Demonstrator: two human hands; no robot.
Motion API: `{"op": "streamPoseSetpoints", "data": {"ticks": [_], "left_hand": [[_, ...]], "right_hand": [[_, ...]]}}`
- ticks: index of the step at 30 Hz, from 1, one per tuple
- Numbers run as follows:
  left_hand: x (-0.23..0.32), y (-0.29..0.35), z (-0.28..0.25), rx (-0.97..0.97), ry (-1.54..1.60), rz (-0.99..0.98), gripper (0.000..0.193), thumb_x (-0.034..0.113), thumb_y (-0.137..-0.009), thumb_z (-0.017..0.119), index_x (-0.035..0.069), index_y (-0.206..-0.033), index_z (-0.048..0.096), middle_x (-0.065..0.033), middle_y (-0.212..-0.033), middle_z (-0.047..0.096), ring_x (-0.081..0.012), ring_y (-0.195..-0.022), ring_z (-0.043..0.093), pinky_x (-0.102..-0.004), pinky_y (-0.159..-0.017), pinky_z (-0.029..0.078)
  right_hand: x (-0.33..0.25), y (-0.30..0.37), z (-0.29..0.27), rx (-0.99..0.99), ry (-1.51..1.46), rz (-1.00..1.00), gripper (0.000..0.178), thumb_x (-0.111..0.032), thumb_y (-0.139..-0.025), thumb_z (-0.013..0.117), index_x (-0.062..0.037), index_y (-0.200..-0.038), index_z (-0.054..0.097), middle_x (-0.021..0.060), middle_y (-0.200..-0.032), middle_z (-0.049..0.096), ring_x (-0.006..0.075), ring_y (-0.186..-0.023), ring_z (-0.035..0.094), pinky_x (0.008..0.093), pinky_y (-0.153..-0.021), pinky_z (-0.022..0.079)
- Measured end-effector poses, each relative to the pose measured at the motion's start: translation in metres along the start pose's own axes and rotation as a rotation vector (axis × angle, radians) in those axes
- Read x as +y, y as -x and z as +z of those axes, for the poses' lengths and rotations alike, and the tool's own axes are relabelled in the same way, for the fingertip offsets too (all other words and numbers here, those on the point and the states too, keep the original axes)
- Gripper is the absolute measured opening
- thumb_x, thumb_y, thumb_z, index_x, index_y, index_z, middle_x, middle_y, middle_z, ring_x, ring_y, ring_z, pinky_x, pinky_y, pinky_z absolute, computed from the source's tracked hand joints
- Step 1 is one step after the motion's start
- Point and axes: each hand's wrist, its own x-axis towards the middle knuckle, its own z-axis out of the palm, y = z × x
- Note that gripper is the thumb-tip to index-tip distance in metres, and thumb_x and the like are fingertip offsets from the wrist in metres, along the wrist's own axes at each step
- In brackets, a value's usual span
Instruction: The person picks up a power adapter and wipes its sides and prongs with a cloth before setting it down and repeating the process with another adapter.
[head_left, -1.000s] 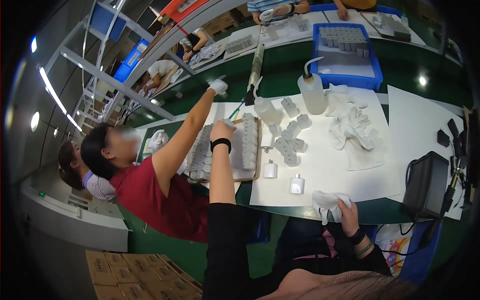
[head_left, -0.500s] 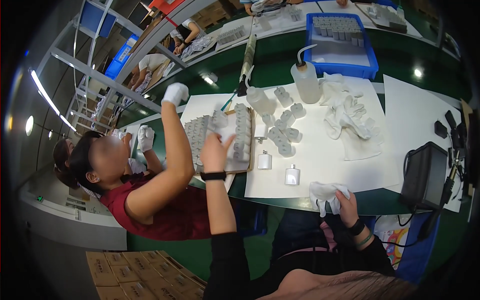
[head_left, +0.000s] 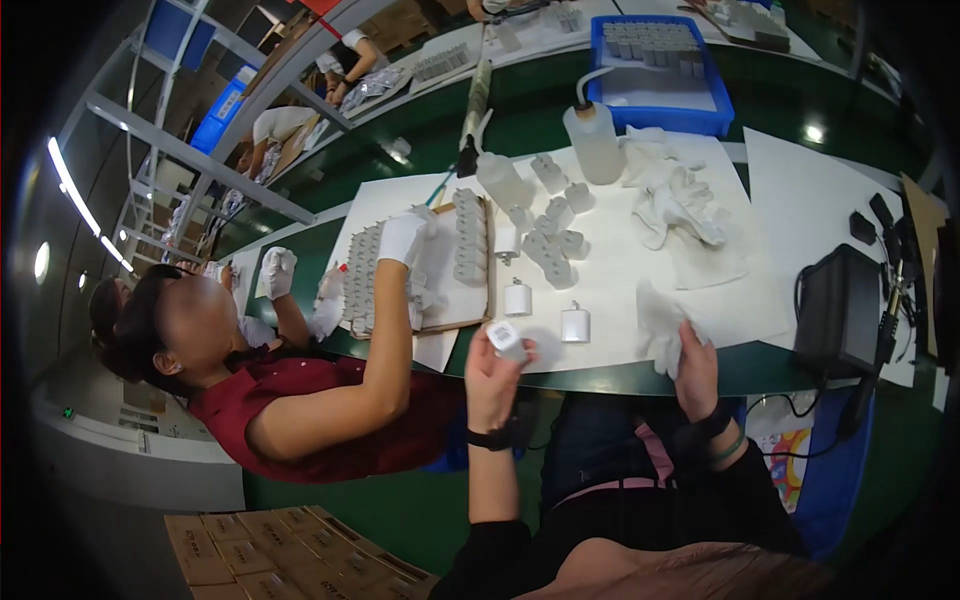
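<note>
And the left hand [head_left: 492, 382] is out of the tray [head_left: 455, 327]! A second ago it was reaching in among the grey blocks [head_left: 470, 235]; now it has swung back to the near edge of the table [head_left: 620, 380], a whitish block [head_left: 506, 340] up in its grasp, square end showing. Across from it, the right hand [head_left: 696, 365] has edged forward, and its white cloth [head_left: 658, 325], at the table's edge before, now hangs over the white sheet [head_left: 620, 300]. Meanwhile the co-worker's gloved hand [head_left: 402, 240], stretched beyond the tray earlier, has come back over it.
</note>
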Motion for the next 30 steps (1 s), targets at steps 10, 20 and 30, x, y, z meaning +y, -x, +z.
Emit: {"op": "streamPoseSetpoints", "data": {"ticks": [10, 20, 30], "left_hand": [[-0.042, 0.025, 0.055, -0.282, -0.653, -0.027, 0.043, 0.016, -0.082, 0.061, 0.002, -0.121, 0.049, -0.0130, -0.115, 0.057, -0.0251, -0.108, 0.056, -0.0354, -0.089, 0.046], [-0.041, 0.026, 0.065, -0.239, -0.866, 0.054, 0.026, 0.013, -0.081, 0.059, 0.002, -0.105, 0.058, -0.0143, -0.104, 0.063, -0.0283, -0.099, 0.060, -0.0346, -0.083, 0.048], [-0.053, 0.004, 0.048, -0.083, -0.347, -0.071, 0.036, 0.007, -0.085, 0.057, 0.009, -0.119, 0.047, -0.0124, -0.107, 0.057, -0.0215, -0.091, 0.061, -0.0327, -0.073, 0.051]], "right_hand": [[-0.050, 0.038, 0.062, -0.725, 0.954, -1.081, 0.042, -0.011, -0.079, 0.058, -0.0039, -0.120, 0.055, 0.0135, -0.121, 0.056, 0.0298, -0.117, 0.050, 0.0398, -0.099, 0.041], [-0.036, 0.037, 0.055, -0.650, 0.977, -1.019, 0.039, -0.010, -0.080, 0.056, -0.0061, -0.119, 0.057, 0.0105, -0.124, 0.056, 0.0280, -0.118, 0.051, 0.0397, -0.099, 0.040], [-0.015, 0.054, 0.021, -0.667, 0.406, -0.207, 0.031, -0.013, -0.089, 0.049, -0.0038, -0.117, 0.058, 0.0109, -0.120, 0.059, 0.0205, -0.106, 0.058, 0.0321, -0.089, 0.045]]}}
